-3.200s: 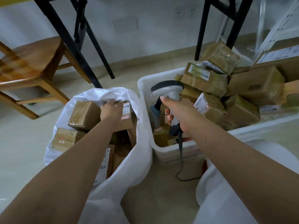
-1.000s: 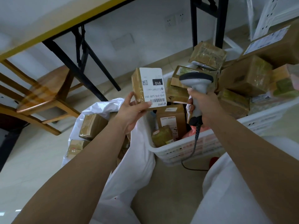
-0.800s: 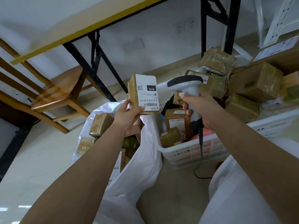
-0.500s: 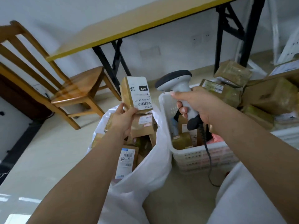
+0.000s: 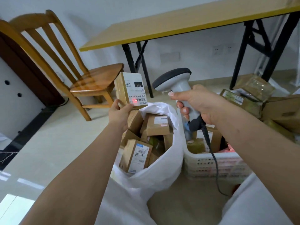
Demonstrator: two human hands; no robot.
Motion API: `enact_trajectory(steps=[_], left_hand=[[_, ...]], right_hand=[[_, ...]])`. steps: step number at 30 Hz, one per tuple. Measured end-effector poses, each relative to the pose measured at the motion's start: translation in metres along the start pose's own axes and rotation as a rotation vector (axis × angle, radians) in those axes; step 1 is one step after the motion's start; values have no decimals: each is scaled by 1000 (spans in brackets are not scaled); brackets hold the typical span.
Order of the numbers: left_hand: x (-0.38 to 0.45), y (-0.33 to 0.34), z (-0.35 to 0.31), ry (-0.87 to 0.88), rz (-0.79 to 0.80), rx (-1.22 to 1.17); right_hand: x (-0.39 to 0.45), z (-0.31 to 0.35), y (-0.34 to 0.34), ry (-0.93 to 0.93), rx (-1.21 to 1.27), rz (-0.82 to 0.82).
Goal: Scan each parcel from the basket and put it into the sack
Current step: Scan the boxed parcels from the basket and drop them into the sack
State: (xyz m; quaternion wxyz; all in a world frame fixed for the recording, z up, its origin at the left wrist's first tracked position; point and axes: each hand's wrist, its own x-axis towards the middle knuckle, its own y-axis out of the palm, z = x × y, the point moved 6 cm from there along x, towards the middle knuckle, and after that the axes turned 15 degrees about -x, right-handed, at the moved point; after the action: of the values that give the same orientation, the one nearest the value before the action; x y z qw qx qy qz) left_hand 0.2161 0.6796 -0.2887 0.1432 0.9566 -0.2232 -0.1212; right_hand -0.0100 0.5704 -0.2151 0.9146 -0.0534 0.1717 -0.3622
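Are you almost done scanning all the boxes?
Not yet. Several parcels already lie in the white sack. The left hand holds one parcel up while the right hand aims the scanner; a red dot glows on its barcode label. It goes into the sack next. The basket is piled with more to scan.

Open sack mouth, parcels piled inside

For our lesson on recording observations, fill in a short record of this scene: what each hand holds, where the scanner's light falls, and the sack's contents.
Left hand: grips a small parcel, label facing the scanner
Right hand: grips the scanner
Red light: on the label, beside the barcode
Sack: open, holds several parcels
Basket: parcels remain
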Motion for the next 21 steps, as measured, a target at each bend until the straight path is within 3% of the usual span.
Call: enact_trajectory(steps=[21], left_hand=[[13, -24, 3, 34, -5, -37]], right_hand=[[7, -2, 13, 2, -35, -27]])
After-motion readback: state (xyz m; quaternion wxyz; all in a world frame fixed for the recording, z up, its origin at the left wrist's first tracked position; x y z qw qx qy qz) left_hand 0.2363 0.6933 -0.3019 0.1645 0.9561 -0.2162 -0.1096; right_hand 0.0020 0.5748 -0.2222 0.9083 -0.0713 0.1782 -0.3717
